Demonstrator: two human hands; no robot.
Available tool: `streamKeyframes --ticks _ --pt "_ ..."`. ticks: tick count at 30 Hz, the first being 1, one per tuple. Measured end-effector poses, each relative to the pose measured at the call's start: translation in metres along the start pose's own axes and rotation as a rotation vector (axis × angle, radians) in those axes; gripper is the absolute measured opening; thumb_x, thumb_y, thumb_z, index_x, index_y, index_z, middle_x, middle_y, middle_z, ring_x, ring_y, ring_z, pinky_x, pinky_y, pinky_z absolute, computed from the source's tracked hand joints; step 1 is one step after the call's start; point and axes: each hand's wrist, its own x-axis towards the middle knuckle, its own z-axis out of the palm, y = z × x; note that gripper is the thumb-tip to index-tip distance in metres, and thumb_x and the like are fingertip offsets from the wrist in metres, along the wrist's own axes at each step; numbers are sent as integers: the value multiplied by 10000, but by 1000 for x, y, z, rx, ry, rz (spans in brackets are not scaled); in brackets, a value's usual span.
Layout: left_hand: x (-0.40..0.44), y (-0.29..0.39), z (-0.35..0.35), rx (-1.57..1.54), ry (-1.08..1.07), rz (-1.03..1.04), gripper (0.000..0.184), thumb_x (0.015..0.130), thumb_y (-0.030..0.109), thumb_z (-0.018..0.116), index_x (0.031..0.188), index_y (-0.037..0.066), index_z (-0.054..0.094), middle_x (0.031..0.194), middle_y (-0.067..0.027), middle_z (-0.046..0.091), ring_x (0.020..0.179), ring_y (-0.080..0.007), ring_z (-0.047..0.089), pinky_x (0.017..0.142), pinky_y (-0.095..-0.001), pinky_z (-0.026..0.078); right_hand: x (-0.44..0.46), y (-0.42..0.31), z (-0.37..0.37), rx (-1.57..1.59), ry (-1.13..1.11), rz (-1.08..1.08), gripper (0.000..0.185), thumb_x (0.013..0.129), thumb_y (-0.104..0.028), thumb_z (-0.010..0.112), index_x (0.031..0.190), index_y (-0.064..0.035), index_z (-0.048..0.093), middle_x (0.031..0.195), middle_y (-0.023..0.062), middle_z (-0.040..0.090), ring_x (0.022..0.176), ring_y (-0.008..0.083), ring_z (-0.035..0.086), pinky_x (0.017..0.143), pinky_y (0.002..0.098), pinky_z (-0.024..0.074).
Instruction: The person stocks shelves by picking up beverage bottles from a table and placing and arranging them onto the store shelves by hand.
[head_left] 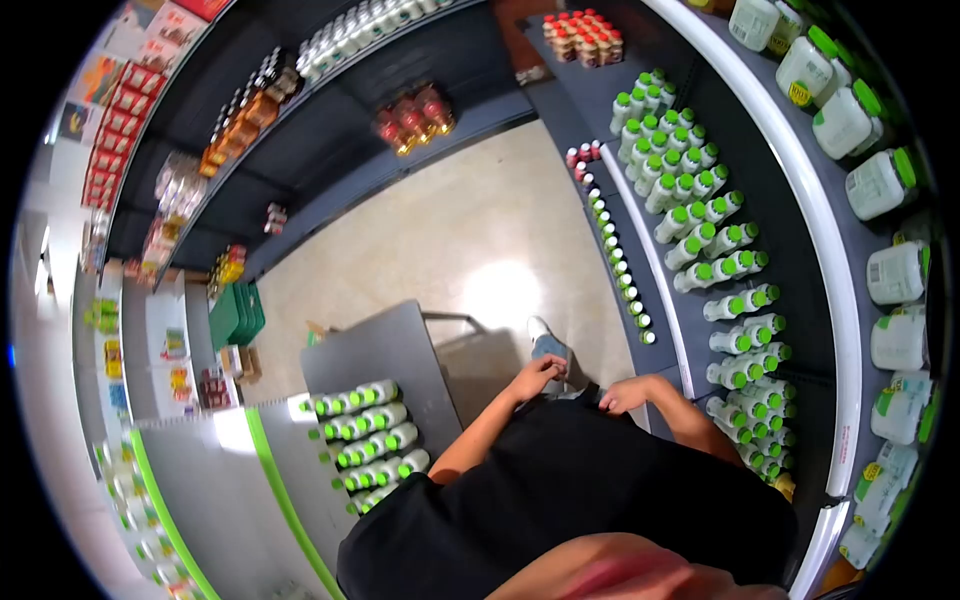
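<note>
In the head view, the shirt (600,470) is the thing by both hands: it is black, and it is to the right of the table (380,340) and nearer to the camera. It looks like thin cloth, so it should be light, soft and floppy. It should not break if it drops, and it is likely not very slippery. The best spot to hold it is the loose bottom edge, with a thumb on one side and fingers on the other; a small pinch should do. The left hand (541,374) is just right of the table, close to the shirt's bottom edge. Its fingers are bent in a bit, and I see no thing in them, but I cannot tell if the tips meet. The right hand (624,396) is farther right of the table. Its fingers are bent and seem to touch the shirt's bottom edge, but I cannot tell if they pinch the cloth or just rest there. White bottles (385,415) with green caps are at the near end of the table, and more stand on the shelf (625,205) well to its right.
</note>
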Motion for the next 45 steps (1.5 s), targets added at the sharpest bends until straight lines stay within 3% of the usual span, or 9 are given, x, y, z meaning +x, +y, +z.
streamKeyframes --ticks 10,15,17,20,28,31,35,40,45 --pt "169 151 -121 366 -175 15 261 962 154 542 1172 24 624 1008 -85 672 924 -160 622 830 -310 517 -15 -25 -156 305 89 71 352 907 -293 639 1128 -23 684 928 0 680 807 134 597 714 315 498" --pt "269 234 -142 409 -254 82 278 954 150 551 1186 11 616 1024 -93 673 898 -168 626 834 -312 515 -52 -8 -212 812 964 79 240 926 -248 653 1027 -43 725 838 0 688 745 87 600 671 258 491" --pt "320 255 -143 449 -301 108 279 947 162 565 1170 5 623 1019 -89 676 885 -177 637 824 -313 520 -27 71 -237 528 1424 36 212 923 -229 668 998 -41 730 835 0 676 738 89 596 660 254 491" --pt "380 304 -124 725 -290 115 279 909 218 616 1123 45 662 957 -92 689 872 -190 654 815 -338 528 -51 80 -322 614 1597 4 219 896 -184 669 1044 -24 690 899 80 710 766 159 642 698 317 512" --pt "498 373 -92 810 -194 257 322 866 289 639 1119 91 662 973 -151 703 935 -282 683 828 -385 518 -87 28 -490 377 1695 62 590 850 -108 683 1393 -101 452 849 89 653 739 195 619 689 326 496" --pt "550 375 -103 682 -48 363 441 850 243 654 1245 65 572 1008 -186 696 914 -295 687 801 -380 527 -99 6 -506 369 1715 90 563 852 -121 690 1372 -107 475 901 105 669 772 204 644 717 340 511" --pt "653 370 -120 406 58 -54 839 775 274 736 1462 22 325 1250 -237 600 1156 -320 577 1011 -401 429 -88 28 -500 539 1736 21 497 882 -153 683 1344 -109 507 915 83 680 784 172 632 739 319 505" --pt "706 399 -113 907 -10 232 1003 702 350 798 1495 29 273 1403 -315 424 1315 -451 406 1130 -458 342 -75 30 -481 858 1924 204 424 916 -209 669 1312 -112 553 880 97 715 728 153 694 688 327 550" --pt "741 415 -109 783 -539 548 388 683 161 836 996 17 657 886 -102 700 787 -261 649 727 -391 510 -61 1 -499 1067 2108 305 428 887 -217 679 1277 -67 584 914 123 729 732 181 708 700 338 566"
